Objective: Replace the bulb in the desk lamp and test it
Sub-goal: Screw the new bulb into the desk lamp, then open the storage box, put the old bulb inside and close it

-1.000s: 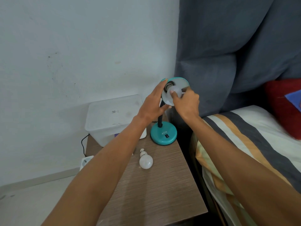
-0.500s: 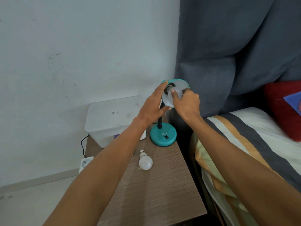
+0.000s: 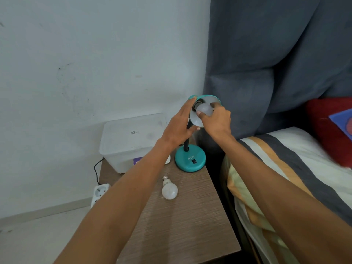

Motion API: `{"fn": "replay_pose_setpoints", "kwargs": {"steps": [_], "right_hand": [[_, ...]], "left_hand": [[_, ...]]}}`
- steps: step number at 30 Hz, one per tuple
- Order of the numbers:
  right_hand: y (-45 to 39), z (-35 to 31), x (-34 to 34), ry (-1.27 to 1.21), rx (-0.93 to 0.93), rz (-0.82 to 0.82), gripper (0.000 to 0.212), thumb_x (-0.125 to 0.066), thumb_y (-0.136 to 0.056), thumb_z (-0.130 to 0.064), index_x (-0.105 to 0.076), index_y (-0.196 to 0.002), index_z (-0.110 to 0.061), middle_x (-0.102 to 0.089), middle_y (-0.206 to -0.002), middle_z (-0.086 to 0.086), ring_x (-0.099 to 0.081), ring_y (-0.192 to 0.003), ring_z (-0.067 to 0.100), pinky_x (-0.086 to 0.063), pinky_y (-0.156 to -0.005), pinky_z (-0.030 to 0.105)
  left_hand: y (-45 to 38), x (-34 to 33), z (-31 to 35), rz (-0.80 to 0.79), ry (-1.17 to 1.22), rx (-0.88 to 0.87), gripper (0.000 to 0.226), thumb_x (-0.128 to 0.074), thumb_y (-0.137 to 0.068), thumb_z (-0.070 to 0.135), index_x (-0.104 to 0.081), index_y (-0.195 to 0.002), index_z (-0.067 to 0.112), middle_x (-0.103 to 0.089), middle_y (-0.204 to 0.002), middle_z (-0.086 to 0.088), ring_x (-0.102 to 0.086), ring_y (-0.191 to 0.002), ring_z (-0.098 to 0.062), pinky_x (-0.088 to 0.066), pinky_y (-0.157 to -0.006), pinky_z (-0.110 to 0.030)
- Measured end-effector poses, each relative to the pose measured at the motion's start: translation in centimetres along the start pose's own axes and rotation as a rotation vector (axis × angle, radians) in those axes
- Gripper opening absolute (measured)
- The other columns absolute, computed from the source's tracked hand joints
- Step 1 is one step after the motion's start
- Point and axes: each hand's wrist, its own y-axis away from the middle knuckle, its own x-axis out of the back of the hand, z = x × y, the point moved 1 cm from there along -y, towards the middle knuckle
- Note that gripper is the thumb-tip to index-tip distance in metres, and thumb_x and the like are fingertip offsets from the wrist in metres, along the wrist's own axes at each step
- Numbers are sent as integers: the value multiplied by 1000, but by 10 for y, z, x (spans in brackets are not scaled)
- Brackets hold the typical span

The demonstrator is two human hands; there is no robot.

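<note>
Two bare arms reach forward from the bottom of my view over the wooden worktop (image 3: 181,229). At far left, a white power strip (image 3: 99,193) hangs off the worktop's edge with a black cable rising behind it. Next along sits a translucent plastic storage box (image 3: 131,140) with a small printed code on its lid, too fine for me to read. A spare white bulb (image 3: 169,189) lies on its side on the worktop, screw base pointing away from me; faint print shows near its neck, illegible.

My left hand (image 3: 178,128) is stretched out, fingers (image 3: 187,109) spread and curled round the left rim of the teal desk lamp's shade (image 3: 208,99), thumb under its lower edge. The lamp's round base (image 3: 190,159) stands at the worktop's far right corner and reads "ATN" above a black switch.

My right hand (image 3: 216,123) comes in from the right, fingers clamped on the white bulb (image 3: 204,109) seated at the socket inside the shade, thumb on its front.

Right of that lie a grey padded headboard (image 3: 266,63), a striped bed (image 3: 295,178) and a red cushion (image 3: 323,126).
</note>
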Motion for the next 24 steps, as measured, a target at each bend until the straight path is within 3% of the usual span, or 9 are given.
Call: {"fn": "replay_pose_setpoints", "kwargs": {"steps": [4, 8, 12, 16, 20, 24], "right_hand": [[4, -6, 5, 74, 44, 39, 65, -75, -85, -34, -51, -140, -8, -61, -129, 16, -60, -117, 33, -50, -96, 42], [15, -20, 16, 91, 205, 148, 46, -69, -89, -25, -58, -130, -9, -62, -123, 13, -62, -109, 28, -50, -90, 35], [25, -45, 13, 36, 384, 141, 33, -68, -90, -18, -65, -121, -9, -68, -110, 7, -64, -94, 15, -54, -86, 26], [36, -69, -20, 21, 427, 39, 27, -64, -92, -24, -65, -118, -16, -69, -102, 0, -62, -84, 10, -51, -79, 23], [49, -77, -72, -21, 367, -80, 27, -65, -91, -25, -65, -117, -17, -68, -104, 1, -63, -90, 14, -53, -85, 31], [49, -64, -116, 10, 244, -184, 40, -68, -88, -31, -64, -124, -16, -61, -125, 8, -57, -117, 23, -42, -97, 29]], "left_hand": [[2, 3, 6, -8, 2, 29, 92, -79, -89, 16, -22, -162, 17, -36, -164, -5, -46, -144, -23, -45, -116, -38], [7, 17, 12, -41, -26, 30, 96, -80, -88, 22, -19, -162, 17, -30, -167, -5, -40, -147, -23, -38, -115, -30], [26, 41, 5, 18, -68, 163, 95, -77, -92, 35, -17, -164, 19, -29, -168, -3, -33, -152, -21, -33, -120, -35], [51, 78, -17, 124, -96, 332, 86, -74, -93, 43, -27, -161, 21, -42, -161, -4, -42, -147, -22, -38, -119, -40], [83, 115, -55, 206, -161, 482, 81, -73, -92, 47, -35, -158, 20, -47, -158, -4, -43, -146, -24, -39, -118, -41], [115, 144, -99, 230, -252, 591, 78, -74, -90, 49, -45, -152, 12, -46, -157, -10, -26, -154, -31, -28, -124, -44]]}}
